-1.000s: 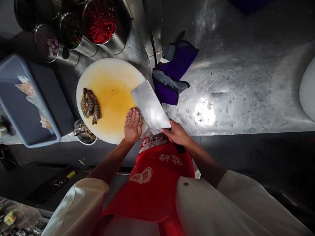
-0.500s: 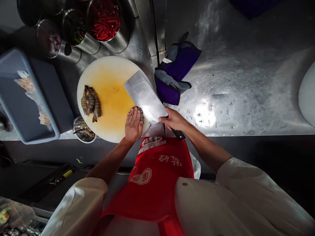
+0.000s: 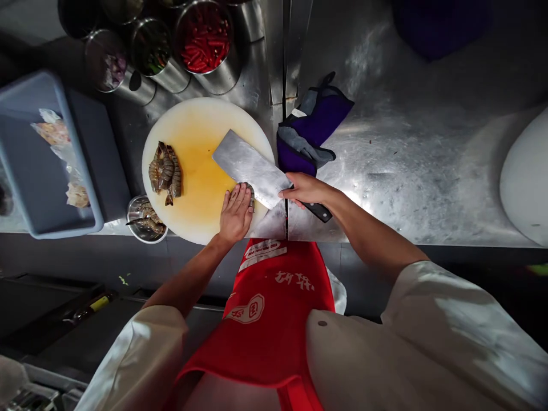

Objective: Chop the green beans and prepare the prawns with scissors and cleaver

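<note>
My left hand lies flat with stretched fingers on the near right part of the round white cutting board. It presses on a shrimp, which shows only at the edge beside the fingers. My right hand is closed around the black handle of a cleaver. The broad blade is held at a slant over the board's right side, close beside the shrimp and my left fingertips; whether it touches the shrimp I cannot tell. Several unpeeled shrimp lie in a pile on the left of the board.
Left of the board stand a small metal bowl with shrimp and a grey-blue bin with scraps. Metal canisters line the back, one holding red chillies. Purple-and-grey gloves lie right of the board. A white round object is far right.
The cleaver's blade has swung to a flatter slant, its far end shifting left over the board. My left hand stays on the shrimp. The whole view has shifted slightly.
</note>
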Demonstrator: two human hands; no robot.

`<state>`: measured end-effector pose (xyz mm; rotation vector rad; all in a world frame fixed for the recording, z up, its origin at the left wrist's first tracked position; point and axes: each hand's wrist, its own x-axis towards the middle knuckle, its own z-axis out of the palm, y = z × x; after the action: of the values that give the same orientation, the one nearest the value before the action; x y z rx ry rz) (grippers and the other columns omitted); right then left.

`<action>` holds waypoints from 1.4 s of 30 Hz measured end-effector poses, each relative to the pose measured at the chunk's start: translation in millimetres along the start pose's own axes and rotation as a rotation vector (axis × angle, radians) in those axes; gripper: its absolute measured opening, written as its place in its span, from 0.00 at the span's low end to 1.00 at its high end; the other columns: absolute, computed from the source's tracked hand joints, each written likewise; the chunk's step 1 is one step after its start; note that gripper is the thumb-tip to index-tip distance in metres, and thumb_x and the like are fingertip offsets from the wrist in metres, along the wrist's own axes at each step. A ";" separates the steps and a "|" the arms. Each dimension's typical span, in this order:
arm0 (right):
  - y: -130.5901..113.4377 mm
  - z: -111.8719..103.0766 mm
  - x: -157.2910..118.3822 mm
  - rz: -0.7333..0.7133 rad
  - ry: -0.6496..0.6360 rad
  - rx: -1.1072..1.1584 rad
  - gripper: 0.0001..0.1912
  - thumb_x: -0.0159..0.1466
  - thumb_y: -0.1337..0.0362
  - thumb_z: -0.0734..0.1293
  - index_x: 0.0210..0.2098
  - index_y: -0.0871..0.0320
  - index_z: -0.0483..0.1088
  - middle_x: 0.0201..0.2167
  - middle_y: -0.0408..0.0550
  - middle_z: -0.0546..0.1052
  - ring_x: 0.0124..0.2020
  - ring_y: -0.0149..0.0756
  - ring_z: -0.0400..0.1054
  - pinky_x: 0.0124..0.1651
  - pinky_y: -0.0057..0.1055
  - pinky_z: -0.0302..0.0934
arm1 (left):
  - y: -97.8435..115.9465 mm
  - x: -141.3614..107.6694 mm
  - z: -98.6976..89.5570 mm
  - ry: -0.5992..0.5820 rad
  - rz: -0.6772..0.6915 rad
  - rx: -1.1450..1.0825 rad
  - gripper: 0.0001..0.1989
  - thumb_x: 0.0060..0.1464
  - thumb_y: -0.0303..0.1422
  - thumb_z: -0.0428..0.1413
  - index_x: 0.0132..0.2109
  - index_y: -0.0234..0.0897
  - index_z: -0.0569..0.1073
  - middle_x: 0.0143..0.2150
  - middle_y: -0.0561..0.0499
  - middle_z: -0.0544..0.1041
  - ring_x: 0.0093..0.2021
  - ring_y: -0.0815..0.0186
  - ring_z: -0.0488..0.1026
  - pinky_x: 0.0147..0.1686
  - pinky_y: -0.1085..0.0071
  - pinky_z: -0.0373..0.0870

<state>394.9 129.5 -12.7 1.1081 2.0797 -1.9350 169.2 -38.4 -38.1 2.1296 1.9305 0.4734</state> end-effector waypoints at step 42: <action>-23.7 46.6 -9.0 0.086 0.159 -0.080 0.10 0.66 0.55 0.66 0.39 0.53 0.63 0.15 0.37 0.70 0.17 0.39 0.70 0.25 0.32 0.64 | 28.4 -23.8 14.5 0.081 -0.204 -0.015 0.39 0.67 0.49 0.45 0.74 0.28 0.49 0.75 0.35 0.48 0.76 0.50 0.42 0.73 0.47 0.43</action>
<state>369.9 85.4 2.8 1.3503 2.1270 -1.7626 199.0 -64.4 -42.8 1.9049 2.1517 0.5393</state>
